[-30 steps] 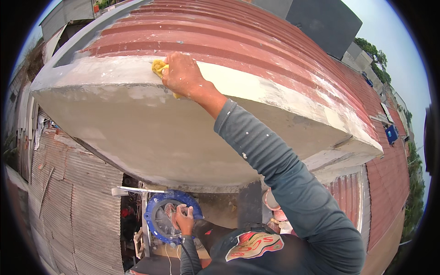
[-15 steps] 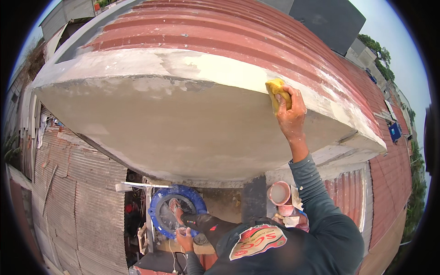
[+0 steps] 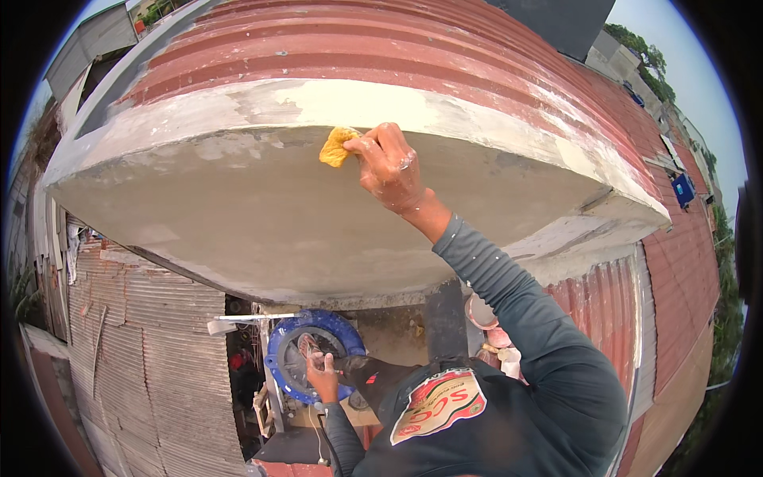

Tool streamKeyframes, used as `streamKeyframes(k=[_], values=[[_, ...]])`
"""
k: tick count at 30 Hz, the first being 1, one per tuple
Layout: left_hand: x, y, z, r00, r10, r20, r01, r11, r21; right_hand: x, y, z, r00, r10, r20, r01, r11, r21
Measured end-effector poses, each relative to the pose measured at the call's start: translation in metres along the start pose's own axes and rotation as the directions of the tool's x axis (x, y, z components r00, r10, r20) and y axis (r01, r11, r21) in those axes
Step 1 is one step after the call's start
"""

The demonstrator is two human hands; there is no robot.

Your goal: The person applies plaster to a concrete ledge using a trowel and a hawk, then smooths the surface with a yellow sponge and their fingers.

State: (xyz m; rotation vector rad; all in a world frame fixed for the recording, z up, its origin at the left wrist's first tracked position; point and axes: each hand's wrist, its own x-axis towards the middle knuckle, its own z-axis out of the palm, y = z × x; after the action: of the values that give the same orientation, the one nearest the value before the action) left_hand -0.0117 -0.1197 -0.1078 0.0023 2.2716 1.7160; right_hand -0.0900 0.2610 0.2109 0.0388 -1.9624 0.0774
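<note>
A yellow sponge (image 3: pixel 337 149) is pinched in my right hand (image 3: pixel 391 165), whose arm reaches up and forward. The sponge is at the upper edge of a smooth grey plastered wall (image 3: pixel 318 215), just under its pale ledge (image 3: pixel 373 107). Whitish specks dot the hand, which wears a ring. Low down, my left hand (image 3: pixel 323 379) hangs near my body with its fingers apart, and nothing shows in it. Below that hand lies a blue round tub-like ring (image 3: pixel 282 342), with my foot within its outline.
Behind the ledge slopes a red corrugated roof (image 3: pixel 334 52). At lower left spreads a rusty corrugated roof (image 3: pixel 151 334). Pinkish buckets (image 3: pixel 481 312) stand partly hidden by my right arm. A pale bar (image 3: pixel 254 317) crosses beside the blue ring.
My right hand has moved left along the wall's upper edge with the sponge. My left hand has risen slightly and its fingers have spread. The view has shifted a little.
</note>
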Motion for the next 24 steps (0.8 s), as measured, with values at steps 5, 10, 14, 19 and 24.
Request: streamKeyframes(k=[5, 10, 14, 19, 24], values=[[-0.034, -0.096, -0.044, 0.993, -0.023, -0.116, 0.042, 0.986, 0.161, -0.102, 0.077, -0.144, 0.934, 0.326, -0.148, -0.357, 0.886, -0.297], [-0.039, -0.101, -0.052, 0.993, -0.087, -0.084, 0.1, 0.981, 0.164, -0.122, 0.067, -0.119, 0.805, 0.48, -0.348, -0.53, 0.846, -0.058], [-0.009, -0.032, -0.027, 0.999, 0.027, -0.039, -0.021, 0.991, 0.129, -0.072, -0.003, -0.015, 0.945, 0.273, -0.18, -0.259, 0.961, 0.1], [0.023, 0.013, 0.003, 0.993, 0.115, 0.026, -0.115, 0.993, 0.025, -0.012, -0.046, 0.074, 0.97, 0.113, -0.217, -0.09, 0.99, 0.11], [0.018, -0.01, -0.01, 0.991, 0.131, 0.036, -0.134, 0.987, 0.084, -0.063, 0.001, 0.009, 0.895, 0.286, -0.341, -0.309, 0.951, -0.016]])
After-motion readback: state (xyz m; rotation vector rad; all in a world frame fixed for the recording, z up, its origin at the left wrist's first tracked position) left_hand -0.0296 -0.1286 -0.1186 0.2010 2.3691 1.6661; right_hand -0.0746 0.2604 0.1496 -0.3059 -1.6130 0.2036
